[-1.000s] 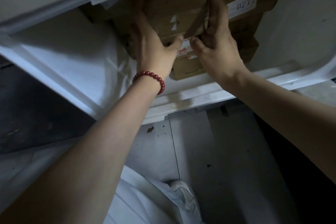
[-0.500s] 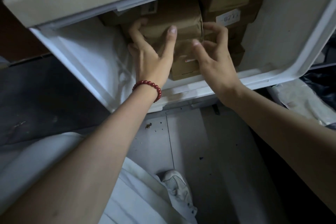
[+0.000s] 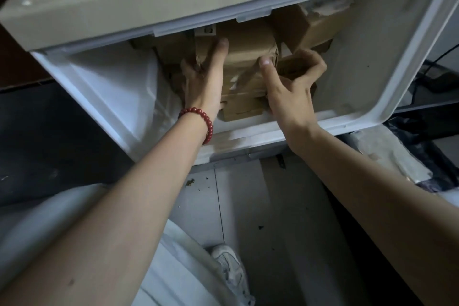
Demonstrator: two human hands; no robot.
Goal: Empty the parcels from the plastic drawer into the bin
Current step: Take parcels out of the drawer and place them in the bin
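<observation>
Head camera looks steeply down, close over the plastic drawer (image 3: 372,117), perhaps tilted.

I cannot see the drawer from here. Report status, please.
Hands: left hand and right hand grip top parcel. It sits inside plastic drawer, not lifted out. Close beside it, other parcels.

Brown parcels (image 3: 248,57) stacked inside white drawer (image 3: 360,77).

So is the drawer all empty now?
No, the left hand and right hand grip a brown parcel in the drawer, and other parcels sit behind it.
</observation>
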